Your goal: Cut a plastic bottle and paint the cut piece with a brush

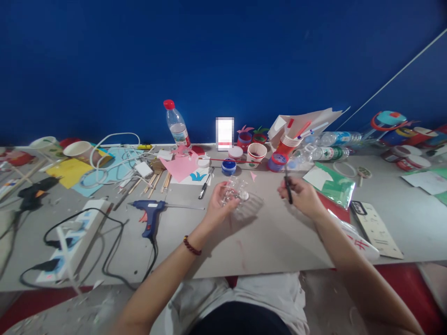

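Observation:
My left hand is closed around a clear plastic piece with a round white part at its right side. It looks like the cut top of a bottle and is held just above the table. To its right, my right hand grips black scissors with the blades pointing away from me. The scissors are apart from the plastic. A blue paint pot stands beyond my left hand. A small pink paper scrap lies between the two hands.
At left are a blue glue gun with its cord and a white power strip. A red-capped bottle, a paper cup and a purple pot stand along the back. Green sheets lie at right.

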`<state>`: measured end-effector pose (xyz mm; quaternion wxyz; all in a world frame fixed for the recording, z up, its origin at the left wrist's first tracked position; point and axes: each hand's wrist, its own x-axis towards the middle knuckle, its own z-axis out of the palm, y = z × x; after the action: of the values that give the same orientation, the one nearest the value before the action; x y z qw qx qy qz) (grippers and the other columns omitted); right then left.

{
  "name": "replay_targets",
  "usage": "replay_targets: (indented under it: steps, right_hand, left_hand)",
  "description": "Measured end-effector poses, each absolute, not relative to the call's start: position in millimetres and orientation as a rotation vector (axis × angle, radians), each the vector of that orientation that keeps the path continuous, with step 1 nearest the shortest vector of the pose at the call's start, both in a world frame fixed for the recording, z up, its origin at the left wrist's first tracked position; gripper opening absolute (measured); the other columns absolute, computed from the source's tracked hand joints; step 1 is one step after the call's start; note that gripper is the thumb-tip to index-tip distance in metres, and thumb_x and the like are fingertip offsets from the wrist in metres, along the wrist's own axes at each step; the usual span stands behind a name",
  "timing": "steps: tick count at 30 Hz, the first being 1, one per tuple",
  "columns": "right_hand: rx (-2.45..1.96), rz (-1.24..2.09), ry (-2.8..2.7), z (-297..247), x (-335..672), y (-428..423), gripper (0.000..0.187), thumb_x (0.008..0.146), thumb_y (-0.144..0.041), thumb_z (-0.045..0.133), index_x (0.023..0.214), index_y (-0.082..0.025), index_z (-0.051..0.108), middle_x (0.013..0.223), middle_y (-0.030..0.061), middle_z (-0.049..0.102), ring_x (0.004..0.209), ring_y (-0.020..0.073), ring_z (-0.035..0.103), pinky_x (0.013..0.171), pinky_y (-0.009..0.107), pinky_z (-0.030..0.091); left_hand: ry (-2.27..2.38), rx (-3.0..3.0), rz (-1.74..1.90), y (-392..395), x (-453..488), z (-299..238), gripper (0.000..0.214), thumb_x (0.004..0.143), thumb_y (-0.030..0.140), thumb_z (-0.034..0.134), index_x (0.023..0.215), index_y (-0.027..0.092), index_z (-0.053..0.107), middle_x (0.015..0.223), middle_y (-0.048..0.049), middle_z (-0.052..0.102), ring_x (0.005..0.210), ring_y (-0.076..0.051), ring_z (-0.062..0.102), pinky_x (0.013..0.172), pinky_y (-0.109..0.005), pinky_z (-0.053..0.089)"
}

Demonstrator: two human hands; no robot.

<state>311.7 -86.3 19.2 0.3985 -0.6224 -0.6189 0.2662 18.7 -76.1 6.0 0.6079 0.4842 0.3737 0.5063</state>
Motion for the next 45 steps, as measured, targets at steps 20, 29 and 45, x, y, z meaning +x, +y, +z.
replay_targets:
  steps: [20,29,45]
  right_hand:
    - [-1.278,1.365,-1.415,13,206,-84,0.04,0.075,-0.056,0.072,0.081,-0.02,0.054,0.067,-0.0036,0.047,0.064,0.012,0.044,0.058,0.025,0.036]
    - [-1.359,1.343,-1.648,34,210,-89,0.032,0.078,-0.049,0.066,0.079,-0.02,0.051,0.071,-0.0036,0.049,0.067,0.0123,0.041,0.061,0.026,0.034]
    - [-1.348,1.375,-1.473,22,208,-87,0.039,0.074,-0.055,0.069,0.077,-0.021,0.05,0.063,-0.0062,0.043,0.059,0.0102,0.037,0.055,0.024,0.03]
  left_hand:
    - [0.899,1.068,1.323,-66,8,16,0.052,0.071,0.036,0.082,0.114,0.025,0.055,0.111,-0.0053,0.061,0.098,-0.021,0.069,0.079,-0.035,0.059]
    - [0.981,1.042,1.282,-66,6,23,0.045,0.072,0.038,0.08,0.106,0.02,0.057,0.101,-0.0052,0.064,0.089,-0.019,0.068,0.066,-0.027,0.06]
    - [1.161,1.187,1.38,-63,6,20,0.051,0.068,0.035,0.083,0.113,0.022,0.063,0.112,-0.0079,0.064,0.097,-0.02,0.067,0.078,-0.032,0.06]
